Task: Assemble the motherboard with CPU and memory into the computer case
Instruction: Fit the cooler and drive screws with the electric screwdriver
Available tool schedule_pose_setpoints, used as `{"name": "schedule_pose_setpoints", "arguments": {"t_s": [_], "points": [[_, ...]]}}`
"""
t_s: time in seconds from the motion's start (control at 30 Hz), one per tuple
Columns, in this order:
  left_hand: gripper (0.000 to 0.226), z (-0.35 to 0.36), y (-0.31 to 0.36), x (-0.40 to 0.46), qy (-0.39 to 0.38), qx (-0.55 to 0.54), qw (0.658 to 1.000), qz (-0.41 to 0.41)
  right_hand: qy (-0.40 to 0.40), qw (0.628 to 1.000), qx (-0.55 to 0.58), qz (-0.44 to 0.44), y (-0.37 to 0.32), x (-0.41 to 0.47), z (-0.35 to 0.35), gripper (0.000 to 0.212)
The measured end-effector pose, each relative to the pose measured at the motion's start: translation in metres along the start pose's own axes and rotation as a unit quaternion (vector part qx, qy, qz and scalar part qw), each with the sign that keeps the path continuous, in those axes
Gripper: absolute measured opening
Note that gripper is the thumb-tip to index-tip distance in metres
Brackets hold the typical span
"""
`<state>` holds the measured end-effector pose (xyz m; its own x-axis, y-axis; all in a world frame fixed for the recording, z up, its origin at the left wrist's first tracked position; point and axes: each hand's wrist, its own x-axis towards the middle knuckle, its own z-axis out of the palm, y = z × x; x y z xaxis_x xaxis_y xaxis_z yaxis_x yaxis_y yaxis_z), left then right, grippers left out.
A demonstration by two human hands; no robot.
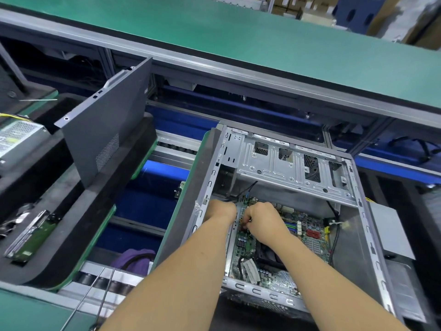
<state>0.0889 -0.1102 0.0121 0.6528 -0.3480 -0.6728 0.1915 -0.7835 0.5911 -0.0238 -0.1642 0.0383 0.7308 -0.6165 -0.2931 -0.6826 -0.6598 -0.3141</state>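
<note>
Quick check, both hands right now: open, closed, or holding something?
Left hand: inside the computer case at its left wall, fingers hidden; cannot tell.
Right hand: fingers curled over the motherboard, pinching something small; what, cannot tell.

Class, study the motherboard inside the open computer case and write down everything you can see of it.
The green printed-circuit motherboard lies flat on the floor of the open grey metal computer case. It carries blue slots, red connectors, small capacitors and a dark block near its middle. Both forearms cross over it; the left hand and right hand work at its far left corner, where black cables run.
</note>
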Motion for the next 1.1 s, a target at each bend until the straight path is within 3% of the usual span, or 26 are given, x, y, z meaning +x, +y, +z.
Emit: {"name": "schedule_pose_setpoints", "arguments": {"t_s": [0.5,0.77,0.87,1.03,1.1], "points": [[0.035,0.001,0.000,0.003,-0.006,0.004,1.000,0.007,-0.012,1.000,0.013,0.011,-0.002,0.007,0.003,0.014],[0.028,0.000,0.000,0.004,-0.002,0.028,0.999,0.024,-0.031,0.997,-0.045,0.054,-0.008,0.010,0.011,0.005],[0.021,0.001,-0.001,0.005,-0.002,0.032,0.999,0.024,-0.013,0.994,-0.095,0.058,-0.011,0.010,0.015,0.018],[0.011,0.000,-0.001,0.004,0.004,0.047,0.998,0.037,-0.029,0.993,-0.103,0.045,-0.006,0.009,0.012,0.006],[0.009,-0.001,0.000,0.002,0.005,0.055,0.997,0.055,-0.050,0.998,-0.034,0.028,0.004,0.000,0.000,0.027]]}}
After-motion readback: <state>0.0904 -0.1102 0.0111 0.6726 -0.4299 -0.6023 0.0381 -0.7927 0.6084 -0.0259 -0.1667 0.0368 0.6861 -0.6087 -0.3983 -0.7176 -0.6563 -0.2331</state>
